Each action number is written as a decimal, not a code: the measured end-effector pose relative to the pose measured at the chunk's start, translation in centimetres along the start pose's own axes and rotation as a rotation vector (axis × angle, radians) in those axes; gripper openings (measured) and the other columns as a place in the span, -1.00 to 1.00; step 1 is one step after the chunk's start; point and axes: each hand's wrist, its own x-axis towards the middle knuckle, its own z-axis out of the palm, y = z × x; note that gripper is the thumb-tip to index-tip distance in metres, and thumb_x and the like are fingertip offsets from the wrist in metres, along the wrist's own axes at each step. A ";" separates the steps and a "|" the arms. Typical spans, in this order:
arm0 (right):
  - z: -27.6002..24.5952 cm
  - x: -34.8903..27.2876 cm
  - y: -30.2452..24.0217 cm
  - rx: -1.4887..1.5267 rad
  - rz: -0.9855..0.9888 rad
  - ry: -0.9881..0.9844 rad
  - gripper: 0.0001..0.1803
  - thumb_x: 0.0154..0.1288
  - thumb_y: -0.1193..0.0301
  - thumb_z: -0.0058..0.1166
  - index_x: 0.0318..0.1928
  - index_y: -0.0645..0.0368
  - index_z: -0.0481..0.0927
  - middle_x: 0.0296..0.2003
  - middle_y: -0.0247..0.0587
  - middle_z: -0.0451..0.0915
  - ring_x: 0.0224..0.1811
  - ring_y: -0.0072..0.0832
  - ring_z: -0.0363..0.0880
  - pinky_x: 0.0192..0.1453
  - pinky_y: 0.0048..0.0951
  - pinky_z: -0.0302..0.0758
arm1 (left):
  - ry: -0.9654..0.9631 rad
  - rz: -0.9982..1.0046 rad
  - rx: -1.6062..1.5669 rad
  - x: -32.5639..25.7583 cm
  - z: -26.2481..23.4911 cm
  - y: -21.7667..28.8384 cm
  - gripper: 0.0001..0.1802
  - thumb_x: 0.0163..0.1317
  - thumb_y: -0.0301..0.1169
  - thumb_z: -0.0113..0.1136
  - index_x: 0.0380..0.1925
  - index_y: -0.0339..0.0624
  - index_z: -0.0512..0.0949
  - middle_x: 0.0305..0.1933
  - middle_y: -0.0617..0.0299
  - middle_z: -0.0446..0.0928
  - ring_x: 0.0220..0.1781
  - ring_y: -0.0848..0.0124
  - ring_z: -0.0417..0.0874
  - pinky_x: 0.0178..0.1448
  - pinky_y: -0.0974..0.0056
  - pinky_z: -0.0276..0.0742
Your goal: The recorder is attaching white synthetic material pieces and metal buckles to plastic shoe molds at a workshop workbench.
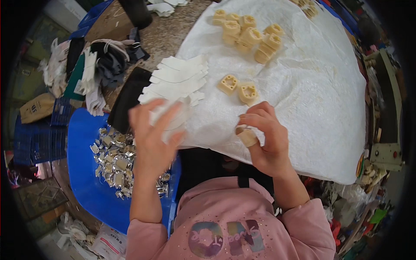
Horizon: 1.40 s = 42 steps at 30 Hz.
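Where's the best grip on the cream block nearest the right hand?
Probably its outer side walls, with the right hand coming from the near right: the cream block sits hollowed face up, and a second block crowds its left side.

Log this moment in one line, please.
Left hand: blurred, at white strips; right hand: curled, hold unclear; beyond it: two cream blocks; left: blue tub of metal parts.

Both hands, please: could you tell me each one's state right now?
Left hand: open, blurred, at the white strips.
Right hand: half-curled; whether it holds anything cannot be told.
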 end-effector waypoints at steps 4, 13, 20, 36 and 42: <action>-0.1 0.5 -0.6 -0.007 -0.018 -0.105 -0.63 -0.08 0.64 0.13 -0.15 0.19 0.53 -0.35 -0.18 0.49 -0.25 -0.20 0.42 -0.13 -0.25 0.33 | -0.245 0.116 -0.466 -0.8 2.4 4.4 -0.47 -0.12 -0.48 0.36 -0.03 -0.24 0.54 -0.13 0.09 0.44 -0.23 0.20 0.53 -0.15 0.25 0.50; -2.4 1.2 6.4 -0.275 0.097 -0.155 -0.76 0.02 0.51 0.16 -0.22 0.21 0.55 -0.12 -0.16 0.53 -0.06 -0.18 0.44 0.00 -0.28 0.45 | -0.228 -0.240 -0.842 -0.1 6.6 4.2 -0.69 0.40 -0.33 -0.11 -0.12 -0.24 0.60 -0.33 0.12 0.51 -0.42 0.46 0.45 -0.34 0.37 0.36; -0.7 1.8 6.1 -0.522 0.153 -0.174 -0.72 -0.20 0.61 0.17 -0.34 0.23 0.53 -0.18 -0.15 0.55 -0.15 -0.17 0.52 -0.12 -0.29 0.51 | -0.299 -0.134 -0.878 1.5 8.6 4.7 -0.62 0.42 -0.31 -0.19 -0.15 -0.39 0.55 -0.15 0.12 0.51 -0.19 0.39 0.52 0.01 0.32 0.40; -1.4 -0.7 8.1 0.127 0.400 0.070 -0.52 -0.11 0.52 0.20 -0.05 0.23 0.50 -0.20 -0.08 0.60 -0.20 -0.31 0.62 -0.11 -0.43 0.51 | -0.242 0.091 -0.516 2.9 9.8 6.7 -0.64 0.27 -0.33 0.03 0.09 0.11 0.51 -0.02 -0.01 0.32 0.11 0.11 0.29 0.17 0.04 0.20; -0.8 -1.3 7.3 0.501 0.511 0.180 -0.38 0.05 0.68 0.02 0.21 0.23 0.34 0.01 -0.10 0.50 -0.03 -0.45 0.50 0.04 -0.52 0.44 | -0.173 0.217 -0.316 2.2 9.9 6.6 -0.52 0.24 -0.38 0.06 0.17 0.36 0.43 0.02 0.01 0.27 0.05 0.12 0.36 0.14 0.01 0.21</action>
